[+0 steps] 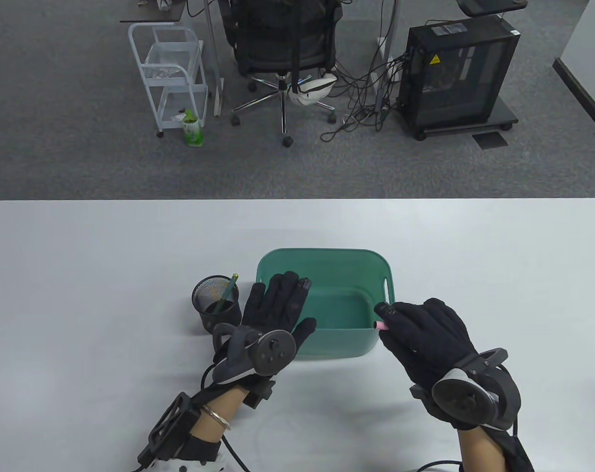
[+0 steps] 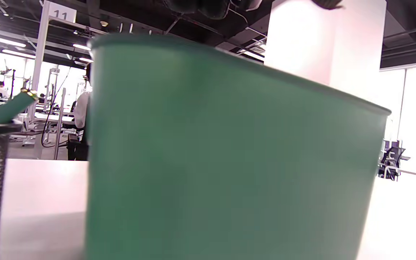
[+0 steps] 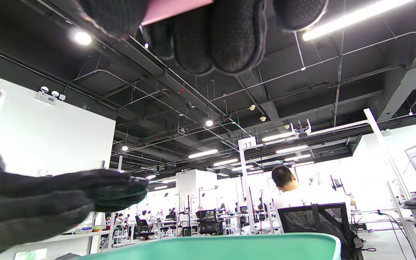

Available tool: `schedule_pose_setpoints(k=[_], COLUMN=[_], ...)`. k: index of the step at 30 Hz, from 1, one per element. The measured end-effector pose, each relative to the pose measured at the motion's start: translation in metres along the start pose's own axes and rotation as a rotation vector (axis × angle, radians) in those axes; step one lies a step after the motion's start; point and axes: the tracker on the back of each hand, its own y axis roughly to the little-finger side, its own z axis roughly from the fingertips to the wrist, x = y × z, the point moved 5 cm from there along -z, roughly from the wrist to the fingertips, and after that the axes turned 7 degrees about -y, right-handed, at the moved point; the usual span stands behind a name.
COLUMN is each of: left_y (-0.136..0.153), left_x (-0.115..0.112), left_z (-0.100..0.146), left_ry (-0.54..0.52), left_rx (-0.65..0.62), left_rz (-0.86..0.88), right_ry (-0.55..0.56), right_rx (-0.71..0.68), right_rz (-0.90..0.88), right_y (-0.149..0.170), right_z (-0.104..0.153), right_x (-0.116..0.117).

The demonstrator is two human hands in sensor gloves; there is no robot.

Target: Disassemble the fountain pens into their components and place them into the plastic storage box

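2 hands [image 1: 273, 307] [image 1: 425, 334] | L flat over box [image 1: 371, 260] | R pinches pink part [image 1: 380, 325], maybe barrel | mesh cup [image 1: 216, 305] beside box

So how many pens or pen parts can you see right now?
2. A green pen stands in the mesh cup left of the box; a pink piece is pinched in the right hand. More may be hidden under the left hand.
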Motion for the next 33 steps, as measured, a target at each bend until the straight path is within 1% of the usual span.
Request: schedule_pose_setpoints(k=[6,9,19,23,33], left_y=[-0.005,-0.004,0.002,0.002,0.007], left_x=[0.005,0.006,-0.003,-0.01,-0.025], left_z=[0.027,0.04,0.085,0.095,0.109], left_ry=[0.013,-0.001,0.015,0.028,0.073], left_rx=[-0.03,-0.025,0.019,0.025,0.037], left_rz=[-0.027,-0.029,-0.026,-0.027,-0.032], right_ry=[-0.005,-0.009,-0.018,-0.025,-0.061], right_rx=[-0.002,-0.004,-0.01,-0.009,0.001], right_rz=[0.002,0.002,0.005,0.007,0.026], right_y=[-0.001,-0.001,-0.003,-0.003,-0.002], right_z=[0.0,-0.001,-0.001,-0.001,-0.003], right_x=[0.001,0.002,0.004,0.006,0.017])
